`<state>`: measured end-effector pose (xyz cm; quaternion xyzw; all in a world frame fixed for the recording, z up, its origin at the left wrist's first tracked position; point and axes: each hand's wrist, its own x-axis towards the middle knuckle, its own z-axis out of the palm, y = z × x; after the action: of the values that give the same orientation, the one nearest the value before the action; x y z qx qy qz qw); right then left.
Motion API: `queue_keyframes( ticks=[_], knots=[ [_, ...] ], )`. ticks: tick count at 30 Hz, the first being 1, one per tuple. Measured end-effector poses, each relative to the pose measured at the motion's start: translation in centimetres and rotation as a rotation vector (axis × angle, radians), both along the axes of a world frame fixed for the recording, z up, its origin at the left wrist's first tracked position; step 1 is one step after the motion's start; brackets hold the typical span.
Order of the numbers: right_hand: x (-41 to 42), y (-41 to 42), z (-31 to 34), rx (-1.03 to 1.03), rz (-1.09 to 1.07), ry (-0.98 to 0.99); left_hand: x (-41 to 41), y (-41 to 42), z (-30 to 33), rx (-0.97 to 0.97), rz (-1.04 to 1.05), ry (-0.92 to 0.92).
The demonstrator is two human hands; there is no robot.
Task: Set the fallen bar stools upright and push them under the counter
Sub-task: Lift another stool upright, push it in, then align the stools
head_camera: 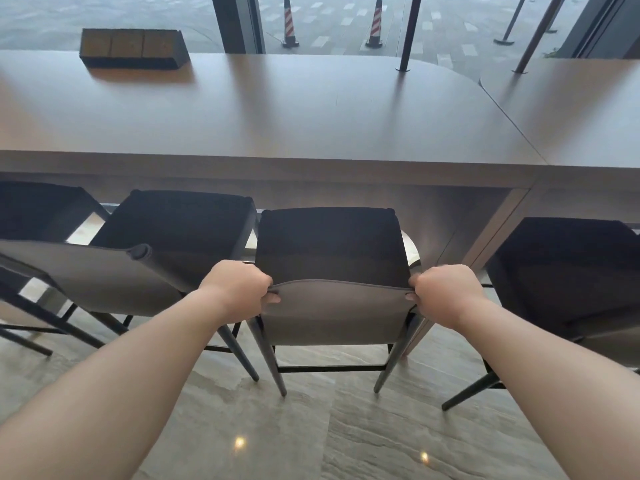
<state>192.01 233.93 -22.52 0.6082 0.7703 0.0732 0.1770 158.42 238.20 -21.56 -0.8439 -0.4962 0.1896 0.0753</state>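
Note:
A dark bar stool point(332, 251) with a grey backrest stands upright on its legs in front of me, its seat's front edge at the counter point(277, 133). My left hand point(239, 289) grips the left end of the backrest's top edge. My right hand point(445, 292) grips the right end. Left of it a second stool point(180, 223) stands upright with its seat partly beneath the counter edge. A third stool point(568, 268) stands at the right, and a fourth point(38, 209) shows at the far left.
A dark wooden box point(133, 48) lies on the counter's far left. Two thin posts point(410, 32) rise from the countertop at the right. Beyond the counter is a window with striped traffic cones point(289, 22) outside. The floor point(311, 438) is glossy grey stone.

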Motion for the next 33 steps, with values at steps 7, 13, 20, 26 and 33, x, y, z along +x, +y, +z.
queue_keyframes(
  ticks=[7,13,20,26,33],
  knots=[
    [0.2,0.1,-0.5,0.031,0.066,-0.077,-0.4,0.5,-0.3,0.026,-0.093,0.064],
    [0.4,0.9,-1.1,0.055,0.082,-0.073,-0.5,1.6,-0.3,0.049,-0.108,0.049],
    [0.9,2.6,-1.3,0.054,0.059,-0.074,0.2,3.5,-0.6,0.075,-0.112,0.040],
    [1.0,3.9,-1.2,0.059,0.052,-0.081,0.6,5.2,-0.5,0.059,-0.110,0.010],
    [0.5,4.0,-0.7,0.012,0.015,-0.084,0.4,5.2,-0.4,0.061,-0.111,0.052]
  ],
)
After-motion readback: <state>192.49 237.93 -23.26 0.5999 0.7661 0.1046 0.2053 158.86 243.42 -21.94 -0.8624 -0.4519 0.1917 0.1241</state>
